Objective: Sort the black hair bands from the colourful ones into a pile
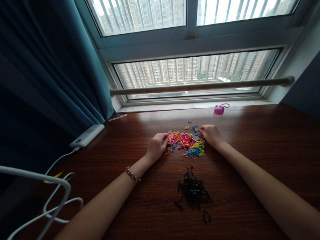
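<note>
A heap of small coloured rubber bands [186,144], red, pink, yellow and blue, lies on the dark wooden table [255,155]. My left hand [156,147] rests at the heap's left edge with its fingers curled onto the bands. My right hand [211,135] touches the heap's right edge, fingertips among the bands. Whether either hand pinches a band is too small to tell. Nearer to me lies a separate heap of black rubber bands [194,192], with a few strays beside it. A beaded bracelet [133,174] sits on my left wrist.
A clear bottle with a pink lid [218,114] stands behind my right hand. A white power bank [87,136] with a white cable [54,193] lies at the table's left. A teal curtain [55,67] hangs left, and a window with a rail [200,86] runs behind.
</note>
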A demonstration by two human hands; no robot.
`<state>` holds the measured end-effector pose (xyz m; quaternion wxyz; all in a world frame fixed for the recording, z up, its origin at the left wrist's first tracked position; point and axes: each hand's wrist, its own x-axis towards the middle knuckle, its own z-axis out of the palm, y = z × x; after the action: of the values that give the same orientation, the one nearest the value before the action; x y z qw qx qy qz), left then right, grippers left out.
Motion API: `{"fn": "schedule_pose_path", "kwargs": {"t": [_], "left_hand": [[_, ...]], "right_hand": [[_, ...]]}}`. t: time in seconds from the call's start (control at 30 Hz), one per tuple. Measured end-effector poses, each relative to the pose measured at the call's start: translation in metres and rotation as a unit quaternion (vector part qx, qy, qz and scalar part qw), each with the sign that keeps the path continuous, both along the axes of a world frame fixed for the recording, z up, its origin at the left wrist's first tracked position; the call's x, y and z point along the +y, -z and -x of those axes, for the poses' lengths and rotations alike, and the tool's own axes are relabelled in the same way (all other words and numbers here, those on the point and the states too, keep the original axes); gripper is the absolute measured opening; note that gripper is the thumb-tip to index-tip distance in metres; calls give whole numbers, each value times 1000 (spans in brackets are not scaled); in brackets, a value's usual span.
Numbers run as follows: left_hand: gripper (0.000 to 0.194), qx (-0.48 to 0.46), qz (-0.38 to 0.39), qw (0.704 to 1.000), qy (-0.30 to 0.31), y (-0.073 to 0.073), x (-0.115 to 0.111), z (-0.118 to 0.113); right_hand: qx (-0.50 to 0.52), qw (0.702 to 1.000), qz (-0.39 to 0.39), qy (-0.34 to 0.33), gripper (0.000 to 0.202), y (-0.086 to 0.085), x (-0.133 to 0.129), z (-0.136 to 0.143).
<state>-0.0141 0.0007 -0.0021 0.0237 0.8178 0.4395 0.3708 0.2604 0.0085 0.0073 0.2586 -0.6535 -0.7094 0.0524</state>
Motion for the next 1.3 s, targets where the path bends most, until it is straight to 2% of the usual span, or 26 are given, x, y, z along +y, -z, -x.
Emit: {"fn": "schedule_pose_path", "kwargs": {"t": [0.13,0.27,0.33,0.43,0.5,0.53,0.6,0.67,0.73,0.83,0.93,1.0,1.03,1.1,1.17,1.23,1.3], "left_hand": [[18,-11,9,1000,-10,1,0,1],[21,-52,28,998,-5,0,0,2],[22,-77,46,996,2,-1,0,2],[23,-109,79,991,9,-1,1,1],[23,-125,97,987,7,-2,1,0],[23,-130,103,986,5,-3,2,0],[23,-134,109,985,-1,-3,2,0],[22,-131,108,985,-1,-4,1,-1],[22,-125,102,987,7,-4,1,-1],[20,-108,86,990,39,-7,0,-1],[22,-87,94,990,57,-13,3,1],[28,-67,152,985,45,-19,8,7],[33,-53,194,979,40,-21,11,11],[41,-19,274,960,47,-25,18,19],[43,6,315,946,71,-26,22,26],[38,10,316,945,87,-24,23,28],[36,-7,293,953,83,-20,21,26]], "right_hand": [[-129,991,9,21,20,-1,-8,6],[-145,989,-4,26,25,-4,-13,8],[-112,993,-22,23,25,-7,-12,9],[-5,999,-42,-8,24,-18,-9,11],[98,993,7,-59,20,-32,-12,15],[148,982,58,-99,17,-41,-16,18],[227,932,192,-208,12,-56,-31,26],[242,860,316,-320,13,-65,-55,37],[202,807,402,-383,11,-67,-80,47],[153,793,432,-402,13,-60,-109,55],[182,792,439,-384,23,-56,-115,52],[215,812,409,-357,25,-56,-107,48],[226,835,370,-338,23,-56,-100,47],[216,896,245,-301,20,-53,-86,44],[167,940,104,-280,16,-44,-70,43],[113,955,3,-275,17,-32,-57,41],[65,958,-48,-276,22,-17,-46,38]]}}
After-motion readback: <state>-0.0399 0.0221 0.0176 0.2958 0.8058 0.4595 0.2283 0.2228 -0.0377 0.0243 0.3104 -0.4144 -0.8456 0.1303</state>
